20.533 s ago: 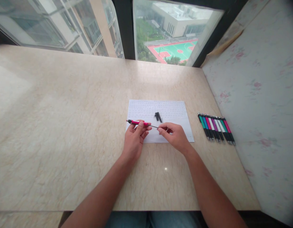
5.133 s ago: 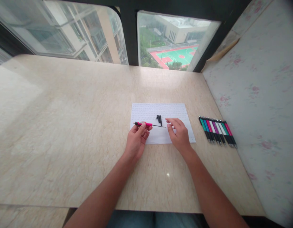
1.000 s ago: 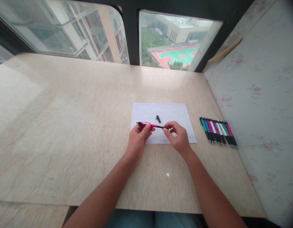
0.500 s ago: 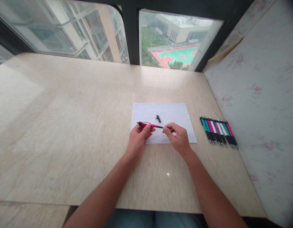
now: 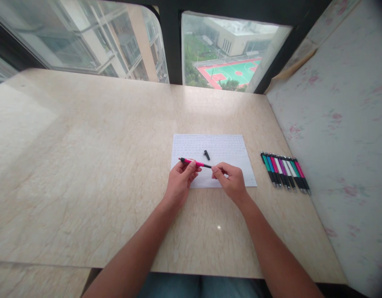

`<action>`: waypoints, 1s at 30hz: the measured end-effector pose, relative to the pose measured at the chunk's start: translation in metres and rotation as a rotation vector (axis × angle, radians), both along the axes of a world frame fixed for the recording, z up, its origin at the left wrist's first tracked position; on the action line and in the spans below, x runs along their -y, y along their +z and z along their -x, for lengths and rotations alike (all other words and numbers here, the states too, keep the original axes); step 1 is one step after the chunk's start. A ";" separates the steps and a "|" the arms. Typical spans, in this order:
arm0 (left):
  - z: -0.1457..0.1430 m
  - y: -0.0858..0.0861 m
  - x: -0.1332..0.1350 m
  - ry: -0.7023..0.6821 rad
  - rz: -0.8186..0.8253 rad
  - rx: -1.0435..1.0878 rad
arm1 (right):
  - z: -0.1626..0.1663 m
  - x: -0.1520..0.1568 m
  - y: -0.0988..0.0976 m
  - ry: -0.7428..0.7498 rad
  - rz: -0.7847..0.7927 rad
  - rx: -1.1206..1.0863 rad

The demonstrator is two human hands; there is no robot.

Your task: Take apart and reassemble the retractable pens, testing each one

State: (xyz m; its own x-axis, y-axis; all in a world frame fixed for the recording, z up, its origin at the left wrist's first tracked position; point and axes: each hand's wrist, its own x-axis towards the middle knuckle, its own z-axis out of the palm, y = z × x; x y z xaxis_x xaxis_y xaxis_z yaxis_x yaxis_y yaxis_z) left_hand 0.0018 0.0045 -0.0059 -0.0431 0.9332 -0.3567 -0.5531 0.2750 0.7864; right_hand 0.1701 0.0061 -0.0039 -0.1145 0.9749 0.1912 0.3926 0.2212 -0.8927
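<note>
A pink and black pen is held nearly level above a sheet of lined, written paper. My left hand grips its pink barrel between thumb and fingers, with the black clip end pointing left. At the other end, the fingertips of my right hand pinch the thin black tip section, partly hiding it. Beyond the pen, a small black piece lies on the paper; its exact kind is too small to make out.
To the right, near the flowered wall, a row of several coloured pens lies side by side on the marble-patterned surface. Dark-framed windows stand along the back edge. The front edge lies close to my legs.
Almost nothing differs. My right hand has shifted very slightly to the left along the pen's tip end; the pen and the small black piece stay practically where they were.
</note>
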 end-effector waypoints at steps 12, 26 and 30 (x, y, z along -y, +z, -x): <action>0.007 0.001 -0.007 0.163 -0.003 0.047 | -0.002 -0.006 -0.011 -0.091 -0.197 0.178; 0.011 -0.001 -0.009 0.213 0.037 0.126 | 0.012 -0.007 -0.029 -0.101 -0.281 0.695; 0.011 0.000 -0.010 0.216 0.049 0.128 | 0.003 -0.009 -0.025 -0.179 -0.315 0.419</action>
